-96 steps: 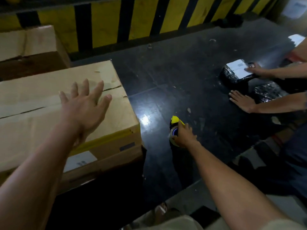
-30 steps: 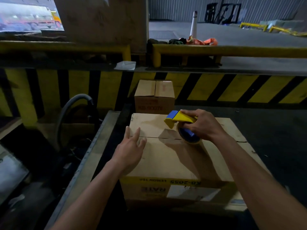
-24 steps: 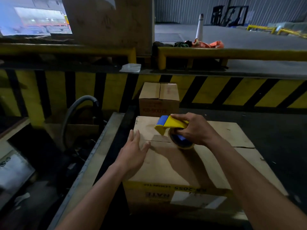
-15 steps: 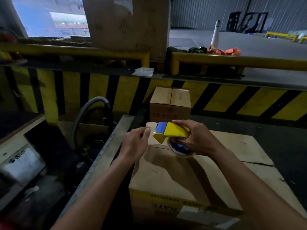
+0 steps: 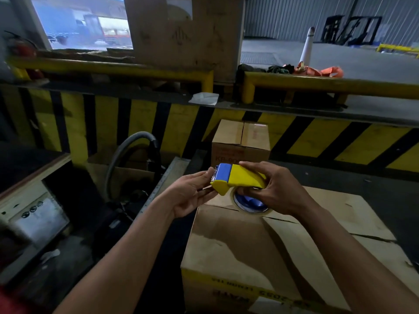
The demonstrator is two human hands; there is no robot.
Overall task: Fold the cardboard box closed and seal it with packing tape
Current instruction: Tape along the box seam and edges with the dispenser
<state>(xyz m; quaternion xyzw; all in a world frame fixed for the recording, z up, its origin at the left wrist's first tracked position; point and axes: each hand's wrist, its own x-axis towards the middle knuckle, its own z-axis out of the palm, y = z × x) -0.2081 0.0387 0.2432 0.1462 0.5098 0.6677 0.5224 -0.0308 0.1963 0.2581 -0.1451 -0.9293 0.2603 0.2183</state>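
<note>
Single head-worn wide-angle view, looking forward and down, close over both forearms, facing a striped dock wall (image 5: 145, 123)

Dim foreground, daylight from behind barrier, arm shadows, wide-angle edge bending

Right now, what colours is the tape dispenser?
The tape dispenser is yellow with a blue end, seen in the head view.

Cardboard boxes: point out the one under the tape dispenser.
The large near box, its top seam untaped: the right hand holds the tape dispenser over its far edge. The smaller box stands farther back, against the striped wall.
</note>
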